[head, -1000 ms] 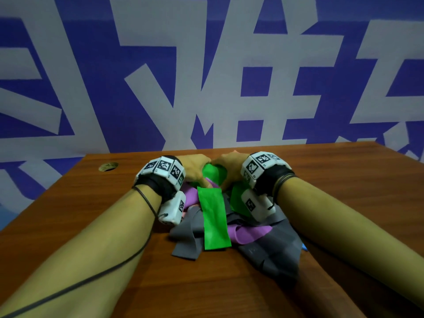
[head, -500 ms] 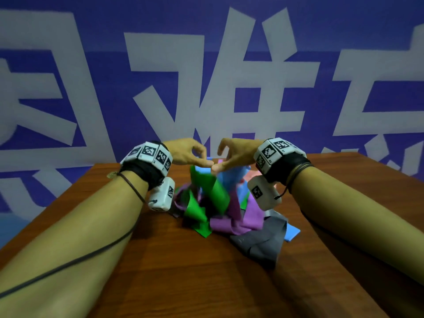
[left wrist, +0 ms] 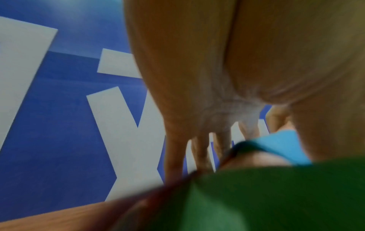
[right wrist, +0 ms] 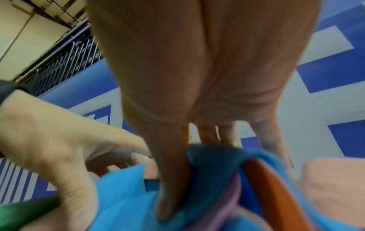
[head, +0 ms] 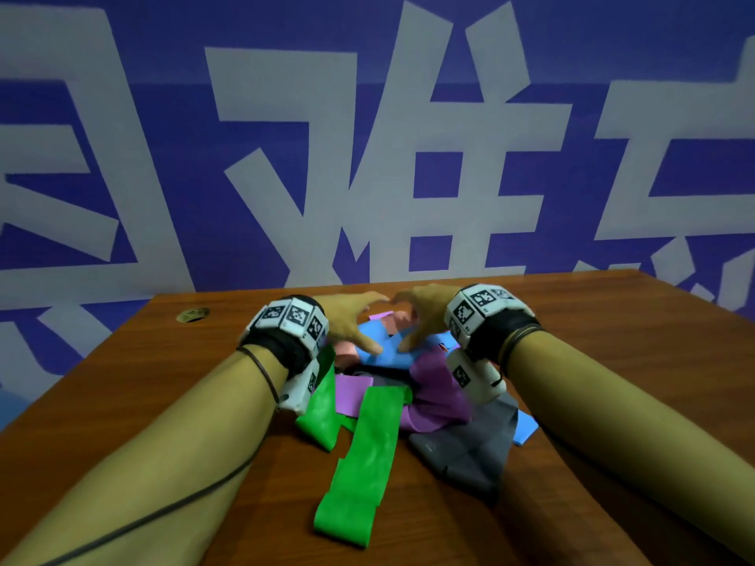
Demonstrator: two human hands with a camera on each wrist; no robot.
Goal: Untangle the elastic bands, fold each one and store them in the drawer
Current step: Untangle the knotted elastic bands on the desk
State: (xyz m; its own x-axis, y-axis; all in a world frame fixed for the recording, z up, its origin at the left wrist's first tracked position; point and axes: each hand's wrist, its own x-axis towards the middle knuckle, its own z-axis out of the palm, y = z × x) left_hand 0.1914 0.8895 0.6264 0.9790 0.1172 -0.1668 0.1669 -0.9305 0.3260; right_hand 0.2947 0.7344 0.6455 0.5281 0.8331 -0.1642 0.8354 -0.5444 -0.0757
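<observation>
a tangled pile of elastic bands (head: 412,386) lay on the wooden table (head: 613,345), near its far middle. the green band (head: 363,463) trailed out of the heap toward the person, flat on the wood. the grey band (head: 470,447) lay at the right of the pile, the purple band (head: 437,386) bunched in the middle, the blue band (head: 380,341) on top at the back with a pink band (head: 394,322) just behind it. the left hand (head: 351,320) and the right hand (head: 425,316) sat side by side over the blue band, fingers spread and arched, both thumbs pressed down on it. in the right wrist view the right thumb dug into blue folds (right wrist: 126,192); whether the fingers pinched it i could not tell
</observation>
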